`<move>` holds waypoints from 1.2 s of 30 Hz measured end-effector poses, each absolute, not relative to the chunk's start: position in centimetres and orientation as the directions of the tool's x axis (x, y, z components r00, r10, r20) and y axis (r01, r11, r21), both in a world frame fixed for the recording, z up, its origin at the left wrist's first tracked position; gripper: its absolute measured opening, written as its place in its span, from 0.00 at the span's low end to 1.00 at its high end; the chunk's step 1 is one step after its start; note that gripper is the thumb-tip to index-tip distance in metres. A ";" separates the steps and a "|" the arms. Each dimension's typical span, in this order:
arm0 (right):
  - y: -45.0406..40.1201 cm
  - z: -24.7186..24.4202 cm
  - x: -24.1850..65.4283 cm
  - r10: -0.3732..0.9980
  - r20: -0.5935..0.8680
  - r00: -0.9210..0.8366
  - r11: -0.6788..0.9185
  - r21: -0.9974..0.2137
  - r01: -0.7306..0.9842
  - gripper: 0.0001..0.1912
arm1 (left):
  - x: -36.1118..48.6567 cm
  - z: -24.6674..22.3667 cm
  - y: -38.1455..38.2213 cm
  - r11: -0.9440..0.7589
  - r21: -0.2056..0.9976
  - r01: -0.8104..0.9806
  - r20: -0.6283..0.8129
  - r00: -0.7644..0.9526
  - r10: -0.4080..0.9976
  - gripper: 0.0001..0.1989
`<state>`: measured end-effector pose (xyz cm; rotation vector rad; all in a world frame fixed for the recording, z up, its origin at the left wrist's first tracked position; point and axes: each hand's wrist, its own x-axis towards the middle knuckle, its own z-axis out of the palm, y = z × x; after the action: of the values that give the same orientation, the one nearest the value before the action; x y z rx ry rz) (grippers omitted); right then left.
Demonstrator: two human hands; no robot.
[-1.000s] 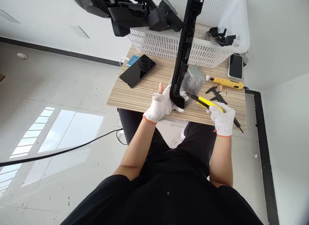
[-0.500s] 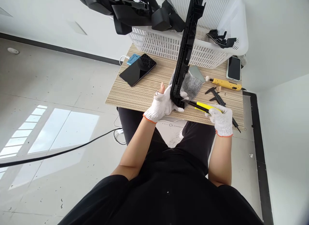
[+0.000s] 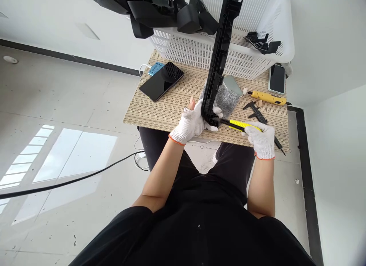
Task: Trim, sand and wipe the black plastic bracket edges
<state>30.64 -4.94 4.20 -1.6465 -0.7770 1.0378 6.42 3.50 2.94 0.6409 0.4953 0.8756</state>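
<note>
A long black plastic trim piece (image 3: 219, 56) slants up from the table's front edge toward the basket. My left hand (image 3: 194, 123), in a white knit glove with the thumb tip bare, grips its lower end from beneath. A yellow and black utility knife (image 3: 237, 124) is in my right hand (image 3: 260, 138), also gloved, with the fingers wrapped round its handle. The front of the knife meets the lower end of the trim piece; the blade itself is too small to make out. Behind that end lies a grey cloth (image 3: 227, 100) on the striped table (image 3: 160, 112).
A white plastic basket (image 3: 185, 48) holds black plastic parts (image 3: 261, 43), with larger ones (image 3: 160, 16) at its left. A black phone (image 3: 162, 81) lies at left. On the right are another phone (image 3: 277, 79), a yellow pen-shaped tool (image 3: 268, 97) and a black caliper (image 3: 259, 114).
My right hand and the utility knife have shifted slightly up and left, with the knife's front further onto the trim piece's end. My left hand keeps its hold.
</note>
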 end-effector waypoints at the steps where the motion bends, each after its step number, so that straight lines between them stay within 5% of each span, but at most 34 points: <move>1: -4.9 4.3 30.6 0.861 -0.257 0.438 -0.288 -0.958 0.003 0.19 | 6.4 2.9 3.5 0.474 0.692 -0.544 -0.136 0.547 0.826 0.46; 36: -5.1 3.7 30.6 0.870 -0.234 0.435 -0.265 -0.964 0.013 0.17 | 6.3 2.2 3.5 0.428 0.757 -0.494 -0.122 0.537 0.835 0.48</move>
<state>30.62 -5.07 3.65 -1.6265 -0.7858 1.0100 6.33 3.49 2.25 0.7311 0.5344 0.8803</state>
